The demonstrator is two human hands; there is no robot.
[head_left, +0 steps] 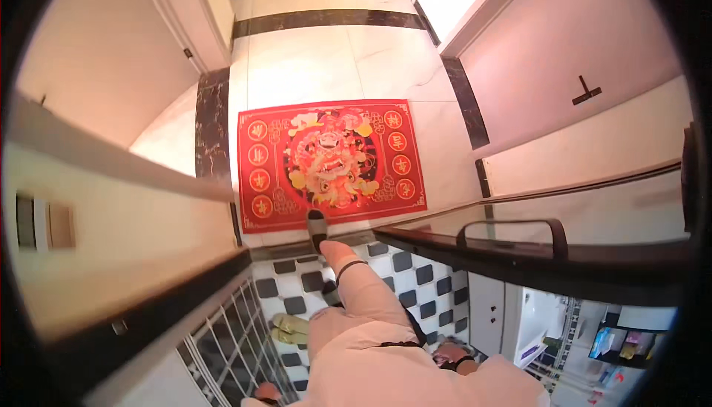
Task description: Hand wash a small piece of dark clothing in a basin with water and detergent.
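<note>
Only a small part of my left hand (268, 391) shows at the lower edge, close to a door panel with a white grid (236, 329). My right hand (450, 352) hangs beside my hip, with a dark band at the wrist. Its fingers are too small and blurred to make out, and I see no object in it. In front of me, one slippered foot (317, 227) is stretched forward onto the near edge of a red patterned mat (334, 162). To the right, a dark-framed glass door with a black handle (556, 239) stands swung aside, apart from both hands.
Black-and-white checkered tiles (415, 281) lie under me, with yellowish slippers (290, 328) on them. Pale marble floor (334, 58) stretches beyond the mat. A door with a black lever (586, 96) is at the right. White cabinets and a shelf of toiletries (623, 348) stand at lower right.
</note>
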